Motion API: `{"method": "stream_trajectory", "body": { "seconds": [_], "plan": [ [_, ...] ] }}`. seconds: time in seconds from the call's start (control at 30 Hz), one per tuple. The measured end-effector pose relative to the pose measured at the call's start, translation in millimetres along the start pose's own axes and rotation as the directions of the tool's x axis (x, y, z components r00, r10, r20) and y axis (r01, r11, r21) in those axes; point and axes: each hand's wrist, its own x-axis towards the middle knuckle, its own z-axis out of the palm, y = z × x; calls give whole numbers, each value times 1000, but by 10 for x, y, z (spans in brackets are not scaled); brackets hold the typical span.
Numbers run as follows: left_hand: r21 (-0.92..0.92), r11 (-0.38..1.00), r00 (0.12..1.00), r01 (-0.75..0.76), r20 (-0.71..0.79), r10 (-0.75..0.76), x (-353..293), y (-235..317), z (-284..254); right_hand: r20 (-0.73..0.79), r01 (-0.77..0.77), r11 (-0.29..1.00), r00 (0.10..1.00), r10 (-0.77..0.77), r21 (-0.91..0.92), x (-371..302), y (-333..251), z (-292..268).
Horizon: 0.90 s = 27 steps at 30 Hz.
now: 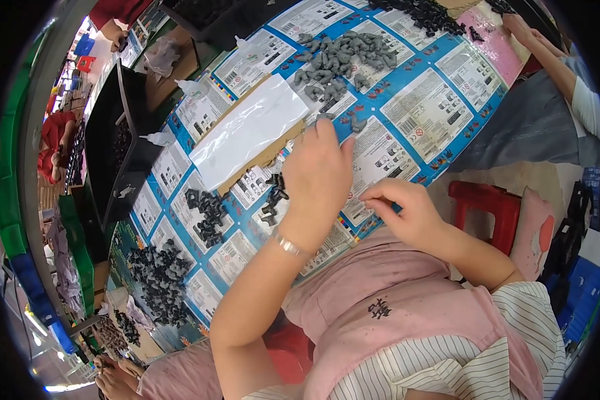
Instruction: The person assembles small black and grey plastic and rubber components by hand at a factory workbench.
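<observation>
Use the white sheet (247,130) on the desk (410,155) as reference. Judge much left: many grey pieces (345,57) loose beyond its right end. Cannot tell finished from unfinished among dark pieces (210,213) heaped on its near side. Find left hand (318,170) at its right end, with fingers bent by a grey piece (325,117); cannot tell if gripping. Find right hand (410,210) farther right, with fingers curled narrow; cannot tell if holding.
</observation>
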Motion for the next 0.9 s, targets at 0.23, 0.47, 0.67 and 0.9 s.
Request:
{"method": "stream_trajectory", "body": {
  "seconds": [0.23, 0.47, 0.67, 0.9],
  "plan": [
    [97, 993, 984, -69, 171, 52, -142, -118, -104, 17, 4, 1000, 1000, -4, -1, -24, 63, -44],
    [-384, 830, 906, 404, 41, -422, -856, -729, -833, 19, 113, 992, 993, -113, -47, 450, 48, 188],
    [-609, 616, 820, 500, 103, -563, -1010, -837, -892, 43, 283, 925, 959, -281, -253, 880, 42, 688],
    [-469, 791, 892, 393, -14, -452, -560, -1053, -819, 89, 301, 869, 953, -289, -392, 898, 105, 781]
  ]
}}
